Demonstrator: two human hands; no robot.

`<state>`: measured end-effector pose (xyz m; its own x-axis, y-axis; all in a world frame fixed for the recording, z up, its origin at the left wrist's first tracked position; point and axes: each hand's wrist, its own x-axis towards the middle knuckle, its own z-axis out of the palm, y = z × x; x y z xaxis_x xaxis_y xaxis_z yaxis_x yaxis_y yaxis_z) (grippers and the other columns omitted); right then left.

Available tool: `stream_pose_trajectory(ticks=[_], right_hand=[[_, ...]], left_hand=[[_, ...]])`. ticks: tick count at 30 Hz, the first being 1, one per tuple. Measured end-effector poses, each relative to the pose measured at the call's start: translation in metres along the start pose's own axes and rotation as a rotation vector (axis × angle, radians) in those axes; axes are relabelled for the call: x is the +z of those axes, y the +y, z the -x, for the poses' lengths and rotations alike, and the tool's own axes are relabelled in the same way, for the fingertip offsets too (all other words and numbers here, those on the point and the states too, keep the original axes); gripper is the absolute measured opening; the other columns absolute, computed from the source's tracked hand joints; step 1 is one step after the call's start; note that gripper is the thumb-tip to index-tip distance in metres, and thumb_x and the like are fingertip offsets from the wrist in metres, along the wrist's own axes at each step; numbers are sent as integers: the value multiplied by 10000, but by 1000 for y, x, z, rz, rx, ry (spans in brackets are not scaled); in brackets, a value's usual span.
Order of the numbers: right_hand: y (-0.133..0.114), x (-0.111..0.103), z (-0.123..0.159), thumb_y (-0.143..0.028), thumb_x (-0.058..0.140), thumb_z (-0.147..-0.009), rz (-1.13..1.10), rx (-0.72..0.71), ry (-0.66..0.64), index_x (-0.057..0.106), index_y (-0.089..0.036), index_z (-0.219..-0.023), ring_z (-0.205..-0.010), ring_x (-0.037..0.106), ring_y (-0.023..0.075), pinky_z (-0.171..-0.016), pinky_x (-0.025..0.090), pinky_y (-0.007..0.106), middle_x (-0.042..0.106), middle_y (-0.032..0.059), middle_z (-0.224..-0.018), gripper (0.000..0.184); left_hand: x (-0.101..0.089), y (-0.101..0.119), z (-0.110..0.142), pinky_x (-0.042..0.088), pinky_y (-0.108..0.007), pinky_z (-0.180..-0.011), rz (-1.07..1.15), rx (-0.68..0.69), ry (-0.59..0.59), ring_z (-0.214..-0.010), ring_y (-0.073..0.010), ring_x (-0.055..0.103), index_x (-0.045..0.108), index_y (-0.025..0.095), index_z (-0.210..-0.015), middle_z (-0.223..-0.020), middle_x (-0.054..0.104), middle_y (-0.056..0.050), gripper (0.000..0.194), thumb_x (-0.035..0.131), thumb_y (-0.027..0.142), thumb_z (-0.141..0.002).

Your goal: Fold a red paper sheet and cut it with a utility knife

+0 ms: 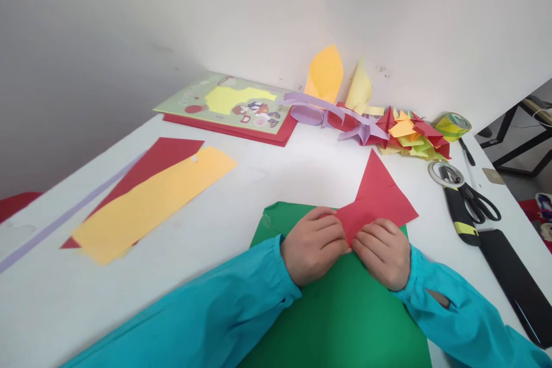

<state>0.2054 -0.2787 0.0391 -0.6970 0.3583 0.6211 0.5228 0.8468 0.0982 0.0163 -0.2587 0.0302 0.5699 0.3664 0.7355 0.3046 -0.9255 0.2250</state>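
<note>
A folded red paper (379, 195) lies partly on a green sheet (345, 310) in front of me on the white table (276, 172). My left hand (314, 244) has its fingers curled and pinches the paper's near left edge. Touching it on the right, my right hand (383, 250) pinches the same near edge, fingers closed. Both arms wear teal sleeves.
A yellow strip (150, 201) over a red sheet (168, 155) and a thin lilac strip lie at left. A craft book (228, 106) sits at the back. Folded coloured papers (405, 132), a tape roll (452, 125), scissors (478, 201) and a black case (513, 282) line the right side.
</note>
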Motion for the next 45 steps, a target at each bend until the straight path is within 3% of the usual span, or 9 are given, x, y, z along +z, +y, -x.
stream_pose_trajectory(ticks=[6,12,19,23,33,45], right_hand=[[0,-1,0,-72,540,-851,-5,-8,6,639,-81,-795,-746,590,180,-687,431,344,678,74,-752,114],[4,1,7,-89,519,-865,23,14,49,630,-97,-869,-783,590,182,-700,439,347,683,70,-776,112],[3,-1,4,-82,526,-861,27,2,28,636,-87,-853,-769,590,179,-690,446,347,691,71,-784,110],[-1,-3,0,-64,540,-846,16,-14,5,643,-69,-836,-754,596,185,-684,446,353,692,82,-783,104],[4,-3,5,-56,461,-876,78,-30,25,651,-72,-872,-762,604,193,-679,451,361,701,98,-801,191],[-3,-6,0,-52,483,-855,116,-41,-9,660,-70,-867,-755,611,204,-671,458,380,703,103,-828,178]], left_hand=[[-1,-1,0,457,-339,-829,0,12,73,-700,-108,586,573,162,-722,-678,646,27,125,632,100,-814],[-5,-6,3,467,-301,-723,40,-17,150,-625,-102,558,440,165,-604,-564,525,46,305,674,182,-800],[-2,-6,1,477,-328,-737,42,-18,51,-717,-137,582,545,152,-799,-758,639,-32,120,615,237,-846],[0,-4,1,471,-322,-757,38,15,25,-732,-131,585,566,160,-794,-768,665,-17,62,583,156,-853],[-4,-3,0,470,-320,-791,29,2,79,-720,-119,611,565,165,-752,-711,668,16,104,605,111,-831],[-1,1,2,485,-350,-830,-50,62,19,-745,-136,605,606,147,-843,-760,678,-23,145,480,83,-875]])
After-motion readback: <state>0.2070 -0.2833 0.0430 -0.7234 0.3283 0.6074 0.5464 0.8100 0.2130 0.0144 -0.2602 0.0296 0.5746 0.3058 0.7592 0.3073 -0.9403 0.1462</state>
